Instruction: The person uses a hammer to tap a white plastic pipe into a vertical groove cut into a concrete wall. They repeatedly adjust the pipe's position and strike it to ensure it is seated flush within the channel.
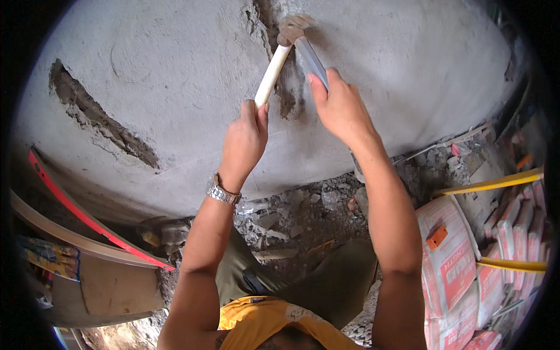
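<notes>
My left hand, wearing a metal wristwatch, is closed round the lower end of a cream-white tube-like rod. The rod slants up to the right along a grey plastered wall. My right hand grips the grey handle of a hammer. Its brown head is smeared by motion and meets the upper end of the rod, so I cannot tell the exact contact. Behind both tools, a rough vertical groove is cut into the wall.
Another slanting groove marks the wall at left. Below it leans a red spirit level beside a curved board. Broken rubble lies along the wall's foot. At right are stacked red-and-white packages, an orange block and yellow bars.
</notes>
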`<action>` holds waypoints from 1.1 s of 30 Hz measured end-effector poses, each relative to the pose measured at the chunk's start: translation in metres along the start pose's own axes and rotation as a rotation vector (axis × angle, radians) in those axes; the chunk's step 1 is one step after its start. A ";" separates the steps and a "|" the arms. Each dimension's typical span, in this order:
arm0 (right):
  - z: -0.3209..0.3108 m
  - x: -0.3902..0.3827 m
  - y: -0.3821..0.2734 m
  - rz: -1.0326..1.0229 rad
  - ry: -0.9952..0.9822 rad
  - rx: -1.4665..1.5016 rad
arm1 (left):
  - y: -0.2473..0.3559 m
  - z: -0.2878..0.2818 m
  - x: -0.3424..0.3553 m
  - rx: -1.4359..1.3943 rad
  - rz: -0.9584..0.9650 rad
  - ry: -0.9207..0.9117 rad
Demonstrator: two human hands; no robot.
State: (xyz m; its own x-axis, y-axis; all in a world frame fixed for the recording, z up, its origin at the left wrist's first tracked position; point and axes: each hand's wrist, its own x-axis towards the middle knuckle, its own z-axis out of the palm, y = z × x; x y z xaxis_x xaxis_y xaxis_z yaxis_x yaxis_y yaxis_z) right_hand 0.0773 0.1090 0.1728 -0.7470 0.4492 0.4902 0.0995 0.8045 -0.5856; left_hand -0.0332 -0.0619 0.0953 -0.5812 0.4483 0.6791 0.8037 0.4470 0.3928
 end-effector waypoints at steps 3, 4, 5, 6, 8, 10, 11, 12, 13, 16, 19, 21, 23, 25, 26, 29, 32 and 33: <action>-0.012 -0.012 -0.024 0.010 0.022 0.142 | -0.003 -0.003 -0.004 -0.042 -0.014 0.004; -0.013 -0.017 -0.033 -0.038 0.084 0.231 | -0.003 -0.001 -0.004 -0.045 -0.028 0.003; -0.011 -0.016 -0.031 -0.080 0.143 0.229 | -0.002 0.001 -0.002 -0.047 -0.043 0.003; -0.006 -0.017 -0.029 -0.114 0.192 0.231 | -0.001 0.000 -0.006 -0.044 -0.065 -0.006; -0.004 -0.019 -0.022 -0.068 0.161 0.153 | 0.001 -0.005 -0.015 -0.035 -0.026 -0.046; -0.002 -0.022 -0.010 0.032 0.092 0.126 | 0.007 -0.013 -0.017 -0.068 -0.025 -0.050; 0.001 -0.025 -0.001 0.082 0.063 0.111 | 0.010 -0.018 -0.022 -0.104 -0.050 -0.045; 0.004 -0.032 0.000 0.100 0.060 0.138 | 0.010 -0.021 -0.024 -0.137 -0.078 -0.040; 0.003 -0.036 0.002 0.094 0.086 0.169 | 0.008 -0.024 -0.018 -0.131 -0.082 -0.010; 0.000 -0.048 0.004 0.102 0.126 0.255 | 0.009 -0.037 -0.002 -0.077 -0.095 0.034; -0.004 -0.049 0.002 0.099 0.137 0.305 | 0.008 -0.038 0.007 -0.021 -0.083 -0.002; -0.005 -0.048 0.000 0.084 0.141 0.320 | 0.005 -0.037 0.009 -0.003 -0.065 -0.008; -0.007 -0.047 -0.005 0.069 0.131 0.334 | 0.003 -0.037 0.010 0.023 -0.063 -0.020; -0.007 -0.047 -0.010 0.018 0.152 0.350 | 0.002 -0.030 0.010 0.056 -0.036 0.000; -0.007 -0.047 -0.013 -0.028 0.182 0.361 | 0.002 -0.027 0.010 0.074 -0.023 0.011; -0.007 -0.041 -0.025 -0.189 0.309 0.408 | -0.005 -0.018 0.008 0.028 -0.027 -0.001; 0.007 -0.031 -0.020 -0.320 0.427 0.418 | -0.004 -0.014 0.007 0.034 -0.004 0.016; 0.012 -0.025 -0.014 -0.354 0.460 0.412 | -0.003 -0.012 0.007 0.035 -0.003 0.014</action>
State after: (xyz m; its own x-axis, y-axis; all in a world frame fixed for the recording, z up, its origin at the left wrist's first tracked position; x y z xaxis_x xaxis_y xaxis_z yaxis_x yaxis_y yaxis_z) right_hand 0.0865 0.0814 0.1610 -0.3263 0.3798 0.8656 -0.4225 0.7606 -0.4929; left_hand -0.0376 -0.0694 0.1063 -0.5818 0.4362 0.6865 0.7967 0.4753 0.3732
